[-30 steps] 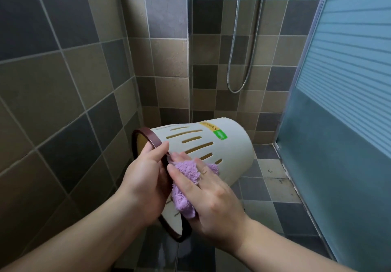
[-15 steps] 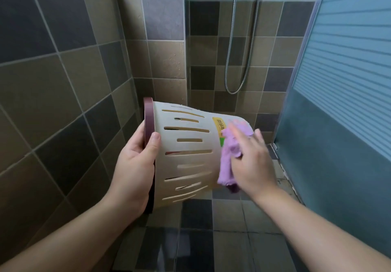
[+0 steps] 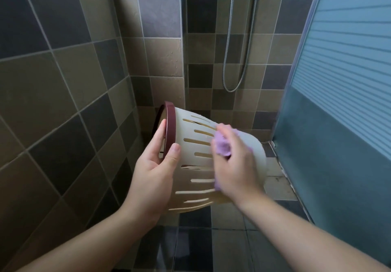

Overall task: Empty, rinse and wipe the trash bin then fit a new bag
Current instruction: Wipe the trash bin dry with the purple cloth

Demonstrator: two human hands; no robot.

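1. Trash bin (image 3: pixel 196 145) is held in the air on its side over the shower floor (image 3: pixel 275 189), near the corner where the tiled wall (image 3: pixel 53 81) meets the back wall. Nothing carries it but the hands. Dark red rim (image 3: pixel 170 128) points left, base points right.
2. Left hand (image 3: pixel 156 172) grips at the rim: thumb hooked over the rim's outer face, other fingers reaching round the rim toward the mouth; their tips are hidden.
3. Right hand (image 3: pixel 234 166) presses the purple cloth (image 3: pixel 222 147) flat against the slotted side wall, fingers close together and lying over the cloth. The hand is motion-blurred, so exact finger curl is unclear.
4. Step in hand, by my read: wiping the outside wall dry. No bag is fitted yet.
5. To do it well: stroke along the slots from rim to base, not across, so the cloth doesn't snag on slot edges.
6. Rotate the bin with the left hand between strokes and work round in bands. Keep the thumb clamp firm, since wet plastic probably slips.
7. Still to check: base, underside of the rim, inside wall. The inside isn't visible from here.
8. Keep the bin off the shower floor while wiping.
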